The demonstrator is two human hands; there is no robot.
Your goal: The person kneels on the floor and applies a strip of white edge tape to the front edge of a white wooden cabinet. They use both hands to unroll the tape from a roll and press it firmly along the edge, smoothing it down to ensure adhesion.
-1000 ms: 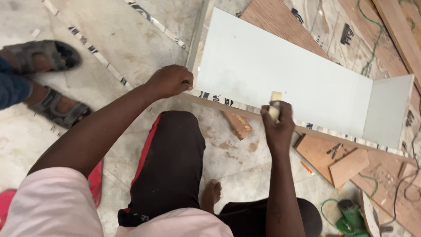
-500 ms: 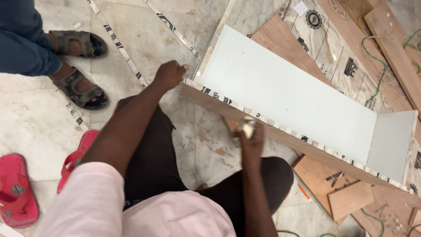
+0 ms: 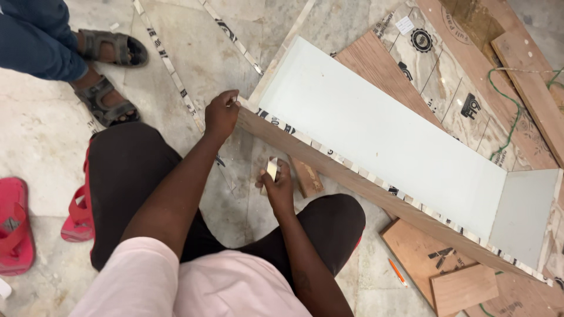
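I sit on a marble floor facing a long shallow wooden box with a white inner panel [image 3: 382, 126] and a wood-grain front wall [image 3: 364, 191]. My left hand [image 3: 221, 114] pinches the near left corner of that wall, fingers closed on its taped edge. My right hand [image 3: 276, 183] hovers below the wall, shut on a small pale flat block [image 3: 272, 168]. A short wood offcut [image 3: 306, 178] lies on the floor just right of that hand.
Another person's sandalled feet [image 3: 108, 73] stand at upper left. Red slippers [image 3: 14, 226] lie at left. Plywood sheets [image 3: 470, 70] and offcuts [image 3: 464, 287] lie right, with a green cord [image 3: 511, 111] and an orange pencil [image 3: 397, 272].
My right hand has come down off the box's front edge toward my lap with the small block. The view has swung left. My left hand stays at the box's corner.
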